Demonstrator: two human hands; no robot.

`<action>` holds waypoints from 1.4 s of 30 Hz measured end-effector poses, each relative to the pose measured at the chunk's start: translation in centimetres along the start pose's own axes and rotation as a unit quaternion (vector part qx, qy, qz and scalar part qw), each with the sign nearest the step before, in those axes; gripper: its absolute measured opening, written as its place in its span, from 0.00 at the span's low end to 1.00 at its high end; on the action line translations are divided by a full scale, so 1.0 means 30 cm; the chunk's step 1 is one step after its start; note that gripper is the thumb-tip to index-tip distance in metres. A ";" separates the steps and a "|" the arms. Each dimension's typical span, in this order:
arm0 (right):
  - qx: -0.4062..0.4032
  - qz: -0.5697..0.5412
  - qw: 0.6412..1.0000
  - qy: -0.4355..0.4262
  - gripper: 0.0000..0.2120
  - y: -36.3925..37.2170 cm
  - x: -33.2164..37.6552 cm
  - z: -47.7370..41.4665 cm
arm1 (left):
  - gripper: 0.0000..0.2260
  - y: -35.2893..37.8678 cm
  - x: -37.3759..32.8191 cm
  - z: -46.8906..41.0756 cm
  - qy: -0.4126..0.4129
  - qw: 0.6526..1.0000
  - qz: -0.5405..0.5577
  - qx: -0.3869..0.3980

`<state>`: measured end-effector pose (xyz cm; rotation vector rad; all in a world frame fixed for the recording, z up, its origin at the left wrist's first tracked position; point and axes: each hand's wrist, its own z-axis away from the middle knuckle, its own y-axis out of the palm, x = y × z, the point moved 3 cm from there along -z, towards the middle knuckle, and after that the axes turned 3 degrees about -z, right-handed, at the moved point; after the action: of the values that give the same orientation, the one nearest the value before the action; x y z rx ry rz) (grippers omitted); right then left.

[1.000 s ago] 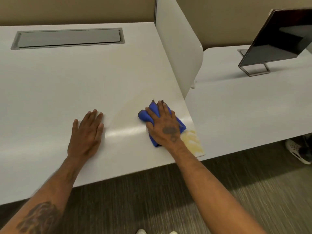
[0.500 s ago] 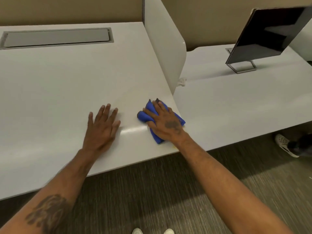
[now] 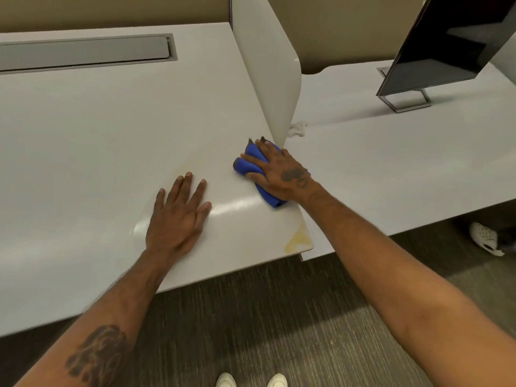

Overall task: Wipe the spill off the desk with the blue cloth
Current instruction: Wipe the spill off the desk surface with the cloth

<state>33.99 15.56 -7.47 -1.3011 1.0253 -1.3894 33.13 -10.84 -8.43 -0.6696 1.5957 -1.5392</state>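
Observation:
My right hand presses the bunched blue cloth flat onto the white desk, just in front of the divider's near end. A yellowish spill patch shows at the desk's near right corner, below and right of the cloth. A faint yellowish smear lies left of the cloth. My left hand rests palm down on the desk, fingers spread, a short way left of the cloth, holding nothing.
A white divider panel stands on the desk's right edge. Beyond it is a second desk with a tilted dark monitor and a crumpled white scrap. A grey cable hatch sits at the back. Another person's white shoe is on the floor at right.
My right hand has slid the cloth away from me toward the divider, uncovering the yellowish patch at the corner. My left hand has shifted slightly rightward on the desk.

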 end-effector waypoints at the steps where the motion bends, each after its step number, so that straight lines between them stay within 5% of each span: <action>1: 0.003 0.000 1.000 -0.002 0.27 -0.004 0.000 -0.029 | 0.28 0.001 0.002 0.000 -0.002 1.000 0.001 0.000; 7: -0.029 -0.060 0.998 0.010 0.25 -0.005 0.011 -0.048 | 0.27 0.000 0.004 0.006 -0.004 1.000 0.005 -0.003; 13: -0.036 -0.100 0.994 0.030 0.25 0.026 0.073 0.280 | 0.25 -0.004 0.003 0.010 -0.005 1.000 0.008 -0.001; 21: -0.075 -0.080 0.981 0.157 0.27 0.087 0.257 0.483 | 0.26 -0.005 0.001 0.009 -0.006 1.000 0.015 0.001; 28: -0.028 -0.126 0.991 -0.024 0.27 0.191 0.676 0.476 | 0.25 -0.016 0.026 0.000 -0.022 0.988 0.152 -0.027; 32: -0.049 -0.108 0.993 -0.009 0.26 0.165 0.534 0.510 | 0.24 -0.013 0.040 -0.002 -0.015 0.989 0.144 -0.024; 36: -0.109 -0.090 0.980 0.138 0.27 0.109 0.261 0.565 | 0.24 -0.019 0.034 0.006 -0.006 0.992 0.122 -0.021; 39: -0.066 -0.125 0.964 0.224 0.27 0.082 0.118 0.519 | 0.23 -0.013 0.024 0.005 -0.005 0.996 0.083 -0.026; 42: -0.072 -0.070 0.983 0.154 0.29 0.060 0.129 0.405 | 0.23 -0.012 0.020 0.000 -0.011 0.997 0.070 -0.028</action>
<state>46.28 11.72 -7.38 -1.3095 1.2814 -1.6876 32.75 -11.36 -8.19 -0.5898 1.6379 -1.3856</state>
